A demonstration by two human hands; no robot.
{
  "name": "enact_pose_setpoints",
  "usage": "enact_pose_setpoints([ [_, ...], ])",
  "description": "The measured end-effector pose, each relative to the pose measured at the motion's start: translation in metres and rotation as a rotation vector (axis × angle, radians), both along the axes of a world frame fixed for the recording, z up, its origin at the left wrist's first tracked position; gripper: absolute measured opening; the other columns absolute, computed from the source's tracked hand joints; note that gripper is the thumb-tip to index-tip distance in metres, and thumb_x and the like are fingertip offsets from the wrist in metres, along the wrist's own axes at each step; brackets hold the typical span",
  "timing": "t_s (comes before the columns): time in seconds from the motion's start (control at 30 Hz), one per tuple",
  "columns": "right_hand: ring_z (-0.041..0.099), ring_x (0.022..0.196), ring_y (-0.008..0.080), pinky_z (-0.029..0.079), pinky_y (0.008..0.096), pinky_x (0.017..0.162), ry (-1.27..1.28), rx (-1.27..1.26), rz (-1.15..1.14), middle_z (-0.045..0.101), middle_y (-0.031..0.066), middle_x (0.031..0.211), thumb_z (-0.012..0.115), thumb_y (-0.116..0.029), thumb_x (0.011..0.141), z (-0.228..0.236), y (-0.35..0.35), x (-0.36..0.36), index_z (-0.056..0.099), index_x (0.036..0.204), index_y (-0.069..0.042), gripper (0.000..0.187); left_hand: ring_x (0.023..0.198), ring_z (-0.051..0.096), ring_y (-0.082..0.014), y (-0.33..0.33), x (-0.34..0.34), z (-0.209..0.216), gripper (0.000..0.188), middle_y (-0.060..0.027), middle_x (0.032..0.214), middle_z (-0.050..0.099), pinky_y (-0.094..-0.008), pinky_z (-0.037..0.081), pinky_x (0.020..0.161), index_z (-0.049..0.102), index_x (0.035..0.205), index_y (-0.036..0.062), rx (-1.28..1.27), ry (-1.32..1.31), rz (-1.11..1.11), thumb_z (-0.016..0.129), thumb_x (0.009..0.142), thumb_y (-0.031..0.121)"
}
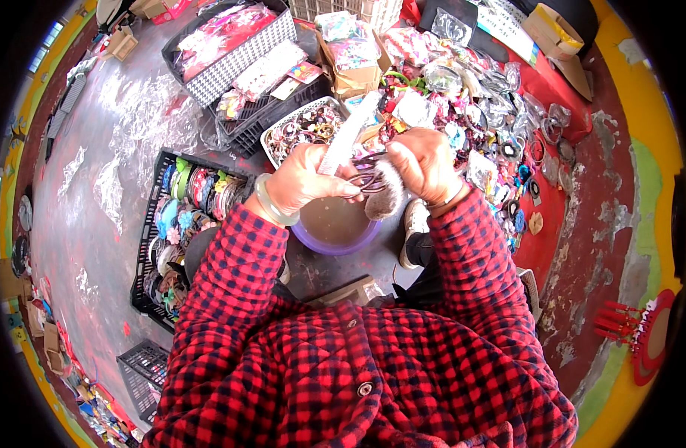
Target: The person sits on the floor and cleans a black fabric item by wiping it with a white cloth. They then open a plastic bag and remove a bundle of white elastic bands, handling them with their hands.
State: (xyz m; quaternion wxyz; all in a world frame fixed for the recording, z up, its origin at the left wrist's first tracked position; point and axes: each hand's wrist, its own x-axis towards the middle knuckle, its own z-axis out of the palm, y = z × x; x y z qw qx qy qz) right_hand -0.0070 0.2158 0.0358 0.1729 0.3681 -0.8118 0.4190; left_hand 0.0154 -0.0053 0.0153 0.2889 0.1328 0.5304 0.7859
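Note:
Over a purple basin [335, 245] with cloudy liquid in it, both of my hands are raised close together. Thumb and fingers of my left hand [302, 181] are closed on several thin dark loops [368, 178] that look like hair ties. A long whitish strip [350, 134], perhaps plastic, sticks up from the same hand. My right hand [426, 164] is curled tight beside the loops, at a fluffy grey-and-white piece [388, 193] that hangs next to them. Its fingertips are hidden, so what it grips is partly unclear.
A white basket [271, 143] of hair accessories stands just beyond my left hand. Headbands and flowers fill a black crate [145, 257] at left. A heap of bagged accessories [462, 89] covers red cloth at the right. A carton [358, 78] and a grey crate [235, 60] stand farther back.

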Motion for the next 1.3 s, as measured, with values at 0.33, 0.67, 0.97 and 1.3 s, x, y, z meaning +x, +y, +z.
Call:
enact_pose_setpoints([
  [0.33,0.049,0.051,0.0316,0.040,0.0384,0.051,-0.172,0.054,0.018,0.050,0.0132,0.057,0.052,-0.028,0.090,-0.001,0.012,-0.003,0.057,0.066,-0.004,0.034,0.071,0.065,-0.0197,-0.010,-0.004,-0.003,0.016,-0.0120,0.081,0.066,-0.0291,0.052,0.066,0.061,0.088,-0.0040,0.025,-0.018,0.001,0.067,0.073,-0.002],
  [0.67,0.053,0.050,0.0284,0.041,0.0387,0.051,0.167,0.257,-0.068,0.052,0.0086,0.051,0.059,-0.035,0.081,-0.021,-0.020,0.007,0.058,0.059,-0.013,0.031,0.084,0.060,-0.0100,0.018,-0.003,-0.028,0.035,-0.0030,0.090,0.065,-0.0230,0.045,0.077,0.064,0.096,-0.0003,0.030,0.109,0.053,0.050,0.068,-0.015],
  [0.97,0.048,0.042,0.0196,0.036,0.0349,0.043,-0.175,-0.099,-0.154,0.046,0.0100,0.048,0.051,-0.028,0.091,-0.012,0.021,-0.006,0.056,0.060,-0.002,0.040,0.071,0.065,-0.0262,-0.014,0.001,0.000,0.016,-0.0156,0.079,0.064,-0.0366,0.056,0.067,0.062,0.082,-0.0060,0.054,0.011,0.080,0.064,0.067,-0.010],
  [1.3,0.060,0.085,0.0150,0.048,0.0297,0.075,-1.101,-1.195,-0.349,0.063,0.0039,0.095,0.059,-0.033,0.088,-0.030,0.041,-0.034,0.061,0.105,-0.005,0.033,0.080,0.063,-0.0171,-0.017,-0.022,-0.015,0.018,-0.0107,0.090,0.065,-0.0298,0.052,0.072,0.061,0.098,0.0020,0.471,-0.167,0.400,0.058,0.081,-0.001],
])
